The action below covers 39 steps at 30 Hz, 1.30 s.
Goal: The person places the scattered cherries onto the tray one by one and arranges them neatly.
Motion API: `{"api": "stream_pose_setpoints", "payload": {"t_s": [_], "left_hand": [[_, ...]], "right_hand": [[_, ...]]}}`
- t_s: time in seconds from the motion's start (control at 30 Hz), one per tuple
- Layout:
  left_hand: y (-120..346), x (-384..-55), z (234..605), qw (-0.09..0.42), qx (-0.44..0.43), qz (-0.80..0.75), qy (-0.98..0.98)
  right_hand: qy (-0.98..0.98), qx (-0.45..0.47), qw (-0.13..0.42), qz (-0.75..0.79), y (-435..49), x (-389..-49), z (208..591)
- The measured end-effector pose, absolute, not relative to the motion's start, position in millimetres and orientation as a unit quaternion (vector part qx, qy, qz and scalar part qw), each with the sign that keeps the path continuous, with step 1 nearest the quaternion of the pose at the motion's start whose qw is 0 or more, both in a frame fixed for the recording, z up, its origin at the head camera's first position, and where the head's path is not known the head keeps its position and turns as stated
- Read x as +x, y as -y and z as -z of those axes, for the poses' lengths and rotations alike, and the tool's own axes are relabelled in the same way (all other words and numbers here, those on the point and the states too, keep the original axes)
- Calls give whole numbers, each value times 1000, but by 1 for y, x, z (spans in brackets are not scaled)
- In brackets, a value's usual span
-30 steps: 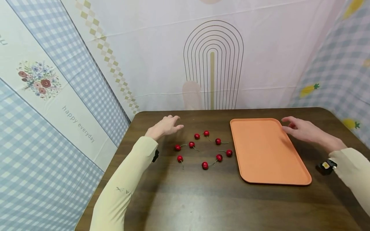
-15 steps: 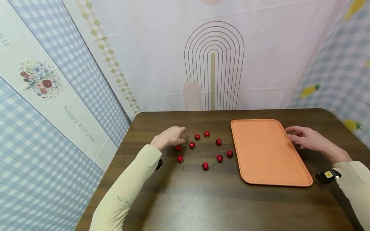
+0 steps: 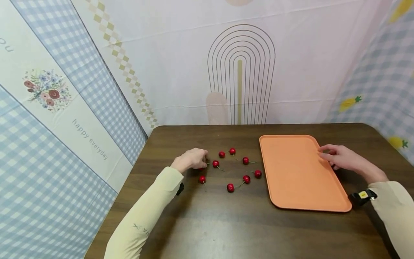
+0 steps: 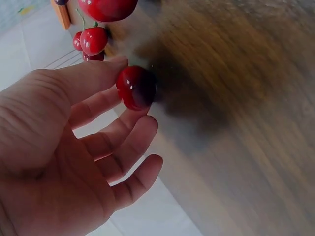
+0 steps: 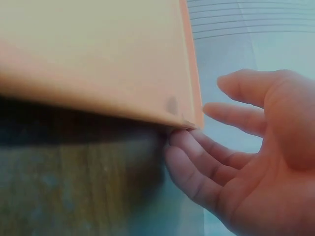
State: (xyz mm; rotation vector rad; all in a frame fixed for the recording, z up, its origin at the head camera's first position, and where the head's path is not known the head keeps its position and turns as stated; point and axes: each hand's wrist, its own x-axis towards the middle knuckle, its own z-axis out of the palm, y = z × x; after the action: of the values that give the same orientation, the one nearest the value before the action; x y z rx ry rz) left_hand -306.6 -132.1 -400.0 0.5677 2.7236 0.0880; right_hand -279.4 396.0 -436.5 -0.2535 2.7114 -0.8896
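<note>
At the left of the cherry group, my left hand (image 3: 191,159) pinches a cherry (image 4: 136,87) between thumb and fingertips, close over the table. In the head view the hand mostly covers that cherry. Several other red cherries with green stems lie around it, among them a cherry (image 3: 215,164) to its right and a cherry (image 3: 202,179) just below it. My right hand (image 3: 344,158) is at the right edge of the orange tray (image 3: 292,172), thumb and fingers loosely bent and apart. Its lower fingertips (image 5: 184,140) are right at the tray's rim in the right wrist view.
The dark wooden table (image 3: 207,226) bears the cherries in its middle and the flat tray on the right. Behind it hangs a pale patterned cloth (image 3: 181,72); a blue checked cloth (image 3: 48,172) hangs at the left.
My left hand has come down and toward the near side onto the leftmost cherry, and its fingers have closed on it. The right hand has moved slightly nearer along the tray's edge.
</note>
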Motion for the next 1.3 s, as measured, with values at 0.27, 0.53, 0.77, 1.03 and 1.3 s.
{"api": "stream_pose_setpoints", "payload": {"t_s": [0.27,0.53,0.77,1.03,1.3], "left_hand": [[123,-309,402,169,200,-6,-965],[122,-309,406,185,186,-2,-965],[124,-311,398,180,196,-35,-963],[114,-315,382,146,231,-81,-958],[95,-319,375,132,238,-106,-957]], "right_hand": [[-920,-77,167,346,-396,-279,434],[-904,-83,188,376,-404,-278,439],[-888,-92,196,406,-412,-279,444],[-870,-88,201,441,-417,-278,447],[-873,-84,202,436,-418,-280,449]]}}
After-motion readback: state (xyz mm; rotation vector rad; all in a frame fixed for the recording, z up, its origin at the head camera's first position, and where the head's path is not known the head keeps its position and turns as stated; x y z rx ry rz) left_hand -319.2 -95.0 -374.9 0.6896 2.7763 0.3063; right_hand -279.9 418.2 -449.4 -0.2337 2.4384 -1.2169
